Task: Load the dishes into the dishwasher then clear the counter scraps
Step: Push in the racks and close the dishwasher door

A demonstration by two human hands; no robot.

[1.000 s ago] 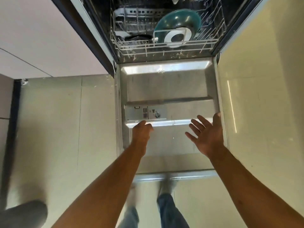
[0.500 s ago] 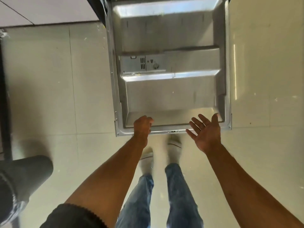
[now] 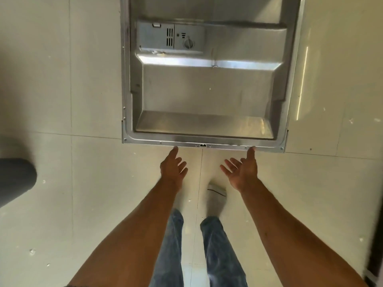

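Fingertips of both hands touch steel dishwasher door (image 3: 207,96).

Dishwasher door (image 3: 207,90) lying fully open and flat, stainless inner face turned up, filling the far centre of view. Detergent dispenser (image 3: 172,37) sitting at its far left, grey, with slotted vents and a round knob. Near edge showing screws and a small latch slot at its middle.
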